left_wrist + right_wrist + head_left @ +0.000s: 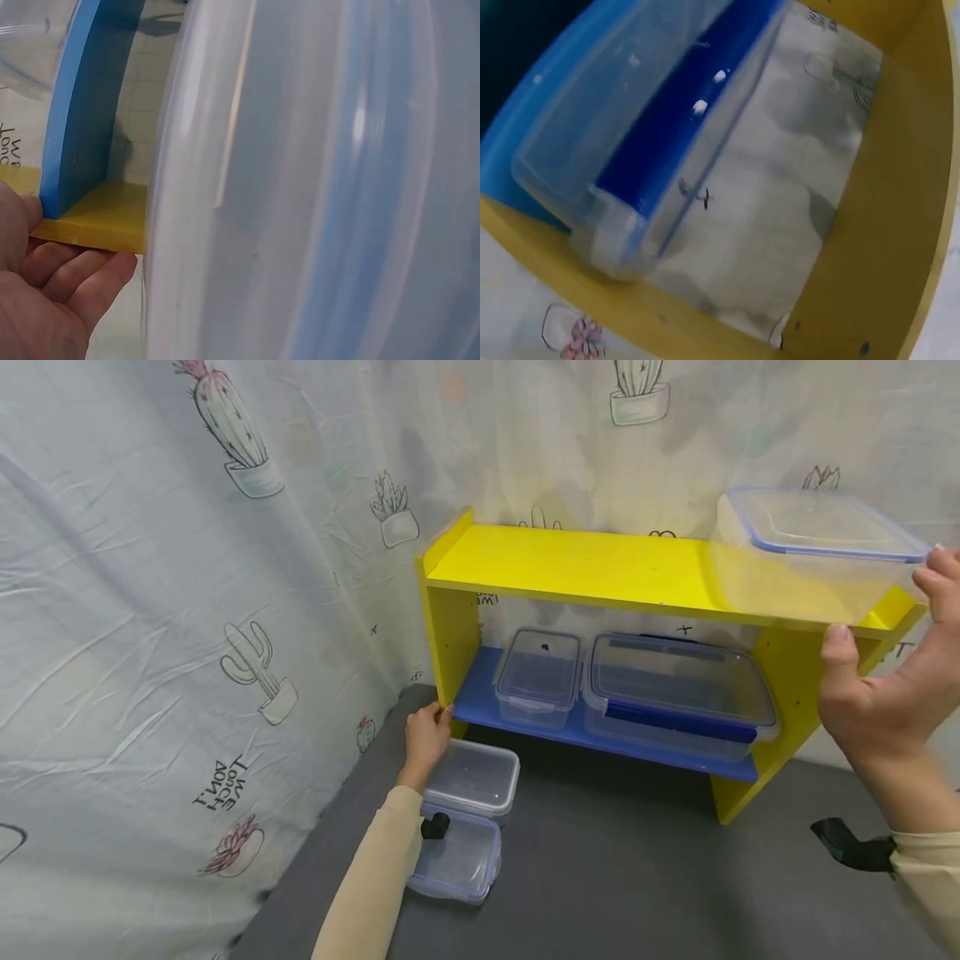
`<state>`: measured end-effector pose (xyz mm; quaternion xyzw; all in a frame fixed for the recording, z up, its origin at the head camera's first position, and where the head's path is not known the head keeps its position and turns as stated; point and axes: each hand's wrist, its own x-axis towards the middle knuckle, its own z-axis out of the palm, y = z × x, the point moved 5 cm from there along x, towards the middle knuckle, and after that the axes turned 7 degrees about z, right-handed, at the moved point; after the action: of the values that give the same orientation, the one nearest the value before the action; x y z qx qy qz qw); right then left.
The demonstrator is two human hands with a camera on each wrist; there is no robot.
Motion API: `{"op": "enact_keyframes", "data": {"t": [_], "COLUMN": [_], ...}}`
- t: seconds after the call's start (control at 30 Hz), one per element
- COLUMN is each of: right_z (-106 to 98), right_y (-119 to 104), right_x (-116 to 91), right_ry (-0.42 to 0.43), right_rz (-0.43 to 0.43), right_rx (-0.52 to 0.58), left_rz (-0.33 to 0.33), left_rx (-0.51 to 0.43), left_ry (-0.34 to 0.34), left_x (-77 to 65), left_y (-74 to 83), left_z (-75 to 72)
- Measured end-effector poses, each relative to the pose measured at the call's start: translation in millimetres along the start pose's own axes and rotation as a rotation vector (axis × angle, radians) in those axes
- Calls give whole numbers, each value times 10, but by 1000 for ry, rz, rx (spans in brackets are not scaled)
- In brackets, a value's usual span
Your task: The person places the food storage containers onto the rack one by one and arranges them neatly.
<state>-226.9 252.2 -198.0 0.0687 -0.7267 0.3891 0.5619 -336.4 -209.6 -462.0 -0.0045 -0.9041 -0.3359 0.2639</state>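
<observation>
A yellow shelf unit (pixel 555 556) with a blue lower board (pixel 480 689) stands by the curtain. My left hand (pixel 426 739) grips its left side panel beside the blue board; in the left wrist view that hand's fingers (pixel 90 281) lie along the panel's outer face. A large clear food container (pixel 795 581) with a blue-rimmed lid sits at the top board's right end. My right hand (pixel 892 693) is at that container's right front corner, thumb raised in front and fingers by the lid's edge. The right wrist view does not show the hand.
On the blue board stand a small clear container (pixel 538 672) and a wide one with a dark blue clip (pixel 678 693). Two more lidded containers, one at the back (pixel 480 777) and one in front (pixel 457 856), lie on the grey surface (pixel 600 877). A cactus-print curtain (pixel 322 585) hangs behind and left.
</observation>
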Motion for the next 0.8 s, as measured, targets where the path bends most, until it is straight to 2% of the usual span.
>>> {"op": "enact_keyframes", "data": {"t": [0.1,0.17,0.27,0.4,0.47,0.57,0.63,0.7,0.8], "right_z": [49,90,160,290,383,560,684,816,1030], "right_y": [-42,-70,-113,-152,-172,-156,-118,-63,-3], "right_x": [-133,-244,-456,-808,-1006,-1316,-1541,-1782,-2196], "right_ry": [164,209,214,132,43,-146,-291,-431,-655], "right_rz": [-109,-150,-183,-216,-244,-270,-240,-143,102], "right_rx": [112,157,208,283,308,332,338,352,350], "left_rz": [-1,-2,-4,-12,-14,-15,-12,-15,-20], "left_rx": [19,18,8,2,4,8,13,14,15], "left_ry": [2,1,-13,-38,-42,-32,-29,-24,-15], "left_x": [12,17,22,21,21,22,22,22,20], "left_y": [8,10,17,23,21,16,16,16,21], "left_z": [-13,-17,-14,12,29,46,50,45,17]}}
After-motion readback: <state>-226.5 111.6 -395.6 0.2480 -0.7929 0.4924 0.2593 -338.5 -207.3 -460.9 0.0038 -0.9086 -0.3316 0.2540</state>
